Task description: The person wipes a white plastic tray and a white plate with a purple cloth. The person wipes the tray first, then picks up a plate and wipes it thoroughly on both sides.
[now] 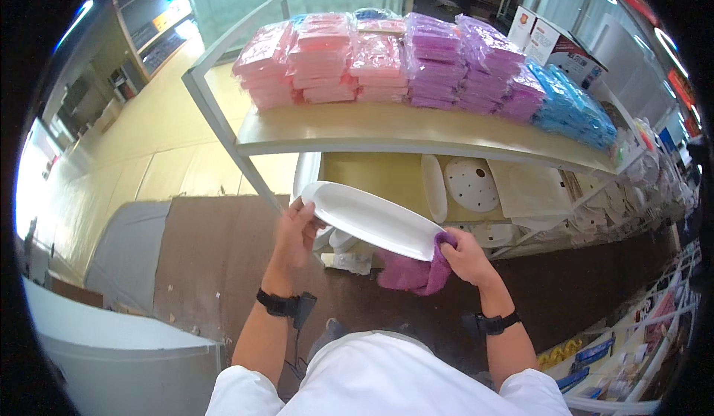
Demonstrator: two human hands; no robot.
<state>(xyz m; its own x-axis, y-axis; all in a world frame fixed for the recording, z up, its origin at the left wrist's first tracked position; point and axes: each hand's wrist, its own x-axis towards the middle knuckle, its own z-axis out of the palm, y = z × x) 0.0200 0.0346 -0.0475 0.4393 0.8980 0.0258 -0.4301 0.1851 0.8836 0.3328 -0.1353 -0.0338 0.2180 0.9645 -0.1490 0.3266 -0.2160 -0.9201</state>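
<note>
A long white oval dish (374, 218) is held tilted between my two hands, in front of the shelf rack. My left hand (297, 226) grips its left end, the thumb near the rim. At the opposite end, my right hand (466, 255) pinches the rim through a purple cloth (415, 271). Most of the cloth hangs down below the dish. The dish's inner face is bare, and its underside is hidden from me.
Pink (323, 59), purple (435, 62) and blue (574, 104) plastic-wrapped packs are stacked on the upper shelf (413, 129). The lower shelf holds another oval dish (433, 187) and a white perforated dome (471, 184). A slanted metal post (217, 115) stands left. Stocked shelving (630, 354) is at lower right.
</note>
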